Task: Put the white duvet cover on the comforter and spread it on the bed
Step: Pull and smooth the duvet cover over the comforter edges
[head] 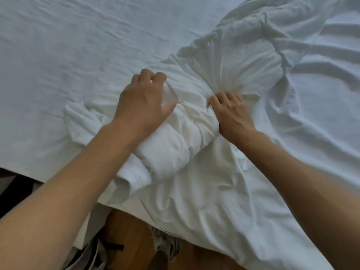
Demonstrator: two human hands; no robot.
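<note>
A white duvet cover [243, 61] lies bunched in a long rolled ridge running from the bed's near edge toward the far right. A thicker padded fold, the comforter [171, 152], shows in the roll between my arms. My left hand [144, 106] rests on top of the roll, fingers curled into the fabric. My right hand [231, 112] grips a gathered pinch of the cover, creases radiating from it. More loose cover [204, 207] drapes over the bed's near edge.
The bed sheet [68, 45] stretches wrinkled to the left and far side. Below the bed edge lie a wooden floor [128, 236], a shoe [167, 244] and a dark strapped item [109, 248] at the bottom left.
</note>
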